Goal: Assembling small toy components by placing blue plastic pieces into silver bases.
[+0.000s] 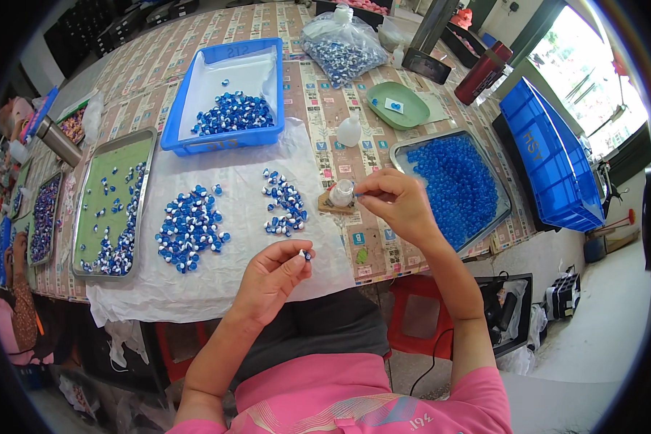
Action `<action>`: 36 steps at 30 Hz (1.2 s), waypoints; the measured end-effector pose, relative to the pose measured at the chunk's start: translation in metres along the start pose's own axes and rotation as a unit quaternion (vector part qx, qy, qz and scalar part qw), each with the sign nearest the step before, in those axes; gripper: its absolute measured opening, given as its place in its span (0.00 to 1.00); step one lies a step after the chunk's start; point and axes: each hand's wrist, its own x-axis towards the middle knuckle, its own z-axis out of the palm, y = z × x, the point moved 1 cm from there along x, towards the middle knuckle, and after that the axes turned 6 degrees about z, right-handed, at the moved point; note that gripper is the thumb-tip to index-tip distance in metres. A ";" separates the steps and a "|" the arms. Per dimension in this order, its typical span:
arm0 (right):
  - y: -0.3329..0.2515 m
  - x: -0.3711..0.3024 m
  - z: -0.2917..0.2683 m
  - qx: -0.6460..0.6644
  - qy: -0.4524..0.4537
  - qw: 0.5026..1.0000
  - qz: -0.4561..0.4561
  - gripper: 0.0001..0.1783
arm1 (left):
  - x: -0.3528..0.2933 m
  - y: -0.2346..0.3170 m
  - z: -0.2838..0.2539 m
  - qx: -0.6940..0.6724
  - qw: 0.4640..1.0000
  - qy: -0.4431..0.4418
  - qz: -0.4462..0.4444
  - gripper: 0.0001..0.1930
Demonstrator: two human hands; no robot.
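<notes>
My left hand (273, 281) is closed in a pinch on a small blue-and-white bead piece (306, 255), held over the near edge of the white sheet. Ahead and to the right, my right hand (401, 205) pinches at the mouth of a small white jar (342, 192) on a little wooden block (330, 207). A speck of blue shows at its fingertips, too small to name. Two loose heaps of blue-and-white pieces, a larger one (188, 230) and a smaller one (285, 202), lie on the white sheet (249, 278). Right of my right hand is a metal tray (512, 206) of clear blue beads (452, 184).
Beyond the sheet stand a blue bin (278, 87) of pieces, a white squeeze bottle (349, 131), a green dish (412, 108) and a filled plastic bag (343, 47). A green-lined tray (87, 210) lies left, a blue crate (550, 155) right. Another person's hands (16, 253) are far left.
</notes>
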 end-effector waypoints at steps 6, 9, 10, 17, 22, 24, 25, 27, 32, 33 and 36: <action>-0.011 0.020 0.012 -0.113 0.019 0.992 -0.055 0.09 | -0.006 -0.006 0.011 -0.050 0.997 0.023 -0.062 0.15; -0.010 0.026 0.016 -0.179 0.028 0.978 -0.101 0.08 | -0.007 -0.011 0.008 -0.044 0.997 0.031 -0.063 0.15; -0.007 0.027 0.017 -0.182 0.022 0.977 -0.106 0.08 | -0.007 -0.013 0.007 -0.055 0.996 0.034 -0.065 0.15; -0.010 0.024 0.019 -0.175 0.030 0.977 -0.116 0.07 | -0.004 -0.015 0.006 -0.075 0.993 0.060 -0.073 0.14; -0.017 -0.001 0.026 -0.115 0.020 0.984 -0.133 0.07 | -0.002 -0.017 0.003 -0.084 0.991 0.063 -0.077 0.13; -0.021 -0.016 0.031 -0.083 0.008 0.988 -0.131 0.06 | -0.002 -0.018 0.003 -0.085 0.991 0.069 -0.079 0.13; -0.026 -0.025 0.034 -0.062 -0.023 0.991 -0.120 0.07 | -0.002 -0.019 0.002 -0.086 0.991 0.071 -0.079 0.13; -0.030 -0.036 0.039 -0.040 -0.055 0.992 -0.110 0.07 | -0.002 -0.019 0.002 -0.085 0.990 0.076 -0.079 0.13; -0.026 -0.050 0.042 -0.009 -0.077 0.991 -0.105 0.06 | -0.002 -0.023 0.005 -0.094 0.992 0.040 -0.079 0.13; -0.024 -0.051 0.042 -0.009 -0.076 0.991 -0.105 0.06 | -0.003 -0.023 0.006 -0.093 0.992 0.040 -0.080 0.13; -0.022 -0.052 0.044 0.004 -0.081 0.991 -0.107 0.06 | -0.003 -0.024 0.008 -0.091 0.992 0.040 -0.079 0.14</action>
